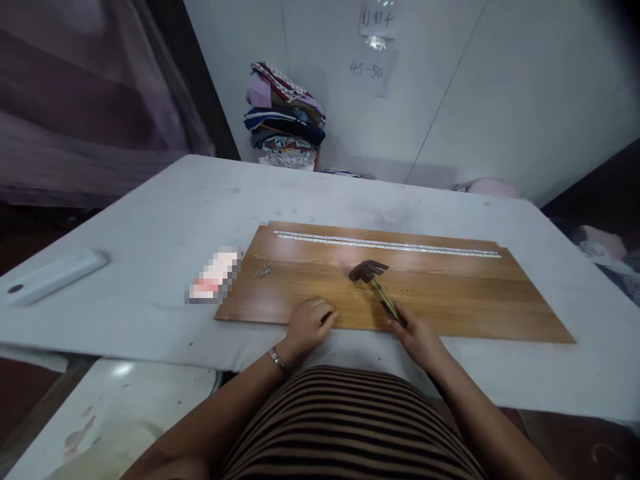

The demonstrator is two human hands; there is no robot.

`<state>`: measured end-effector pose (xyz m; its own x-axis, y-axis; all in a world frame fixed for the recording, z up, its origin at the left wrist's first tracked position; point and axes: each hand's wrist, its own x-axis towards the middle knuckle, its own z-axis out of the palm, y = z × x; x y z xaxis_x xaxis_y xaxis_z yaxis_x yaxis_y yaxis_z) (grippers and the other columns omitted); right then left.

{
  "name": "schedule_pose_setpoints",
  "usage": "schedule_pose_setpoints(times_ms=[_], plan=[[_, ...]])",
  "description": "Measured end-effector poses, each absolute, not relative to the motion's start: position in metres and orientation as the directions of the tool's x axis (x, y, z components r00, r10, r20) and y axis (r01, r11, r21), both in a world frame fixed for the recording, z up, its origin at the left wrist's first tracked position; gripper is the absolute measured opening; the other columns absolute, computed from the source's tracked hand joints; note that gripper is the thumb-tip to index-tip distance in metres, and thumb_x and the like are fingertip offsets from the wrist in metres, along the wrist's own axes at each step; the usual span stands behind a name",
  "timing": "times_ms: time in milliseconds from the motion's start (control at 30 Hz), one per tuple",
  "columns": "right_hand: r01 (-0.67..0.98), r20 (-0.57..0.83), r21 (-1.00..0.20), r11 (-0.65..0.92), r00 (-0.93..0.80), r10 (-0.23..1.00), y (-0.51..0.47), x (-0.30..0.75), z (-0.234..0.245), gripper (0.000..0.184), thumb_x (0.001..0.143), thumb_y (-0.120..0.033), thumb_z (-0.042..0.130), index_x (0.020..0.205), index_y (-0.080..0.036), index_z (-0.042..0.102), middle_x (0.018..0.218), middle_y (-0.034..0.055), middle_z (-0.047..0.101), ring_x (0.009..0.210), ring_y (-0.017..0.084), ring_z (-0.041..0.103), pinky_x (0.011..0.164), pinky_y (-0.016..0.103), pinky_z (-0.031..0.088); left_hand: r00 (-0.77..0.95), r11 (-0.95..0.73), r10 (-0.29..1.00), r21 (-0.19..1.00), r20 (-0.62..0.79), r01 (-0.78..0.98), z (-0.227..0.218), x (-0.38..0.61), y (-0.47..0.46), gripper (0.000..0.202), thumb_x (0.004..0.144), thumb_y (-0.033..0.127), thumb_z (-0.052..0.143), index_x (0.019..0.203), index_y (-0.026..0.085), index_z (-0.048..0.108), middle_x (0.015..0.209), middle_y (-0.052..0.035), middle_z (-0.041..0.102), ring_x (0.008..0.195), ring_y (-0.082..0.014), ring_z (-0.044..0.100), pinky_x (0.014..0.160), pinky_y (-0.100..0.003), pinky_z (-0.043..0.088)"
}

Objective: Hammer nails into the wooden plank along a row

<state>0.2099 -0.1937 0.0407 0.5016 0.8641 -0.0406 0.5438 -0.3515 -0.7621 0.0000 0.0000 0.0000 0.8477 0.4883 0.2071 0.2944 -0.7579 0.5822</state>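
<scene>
A long wooden board [450, 293] lies on the white table [165, 220], with a silvery strip [385, 244] running along its far edge. My right hand [417, 337] is closed round the handle of a hammer [373, 279], whose dark head rests on the board's middle. My left hand [310, 323] rests on the board's near edge with its fingers curled; I cannot make out anything in them. A small heap of nails [263, 270] lies on the board's left end. A row of tiny dark dots shows on the board right of the hammer.
A blurred pinkish packet [215, 277] lies just left of the board. A white bar-shaped object [53, 277] sits at the table's left edge. Folded clothes [285, 117] are stacked against the back wall. A white stool or surface [115, 407] stands below the table, near left.
</scene>
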Motion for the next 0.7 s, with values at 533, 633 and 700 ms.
schedule_pose_setpoints(times_ms=[533, 633, 700], plan=[[0.572, -0.058, -0.738, -0.358, 0.474, 0.878, -0.1929, 0.2087, 0.0454, 0.045, 0.092, -0.034, 0.054, 0.133, -0.022, 0.068, 0.117, 0.0108, 0.081, 0.106, 0.033, 0.076, 0.092, 0.045, 0.059, 0.852, -0.772, 0.48, 0.563, 0.212, 0.295, -0.003, -0.0003, -0.0006, 0.027, 0.099, 0.03, 0.053, 0.081, 0.02, 0.07, 0.081, -0.0054, 0.07, 0.078, -0.017, 0.061, 0.071, -0.03, 0.039], [0.578, -0.064, -0.731, -0.364, 0.473, 0.879, -0.1929, 0.2081, 0.0461, 0.046, 0.092, -0.034, 0.054, 0.134, -0.021, 0.067, 0.119, 0.0117, 0.08, 0.108, 0.033, 0.076, 0.092, 0.045, 0.059, 0.856, -0.781, 0.469, 0.555, 0.217, 0.286, -0.0033, -0.0003, -0.0004, 0.027, 0.1, 0.03, 0.052, 0.082, 0.02, 0.07, 0.083, -0.0055, 0.071, 0.08, -0.017, 0.062, 0.072, -0.03, 0.04], [0.58, -0.067, -0.725, -0.37, 0.476, 0.877, -0.1927, 0.2081, 0.0457, 0.048, 0.092, -0.034, 0.054, 0.136, -0.019, 0.067, 0.122, 0.0133, 0.079, 0.11, 0.034, 0.075, 0.093, 0.046, 0.059, 0.857, -0.791, 0.464, 0.542, 0.225, 0.286, -0.0042, -0.0004, -0.0002, 0.027, 0.1, 0.03, 0.051, 0.082, 0.019, 0.069, 0.083, -0.0053, 0.071, 0.08, -0.0168, 0.062, 0.072, -0.03, 0.04]])
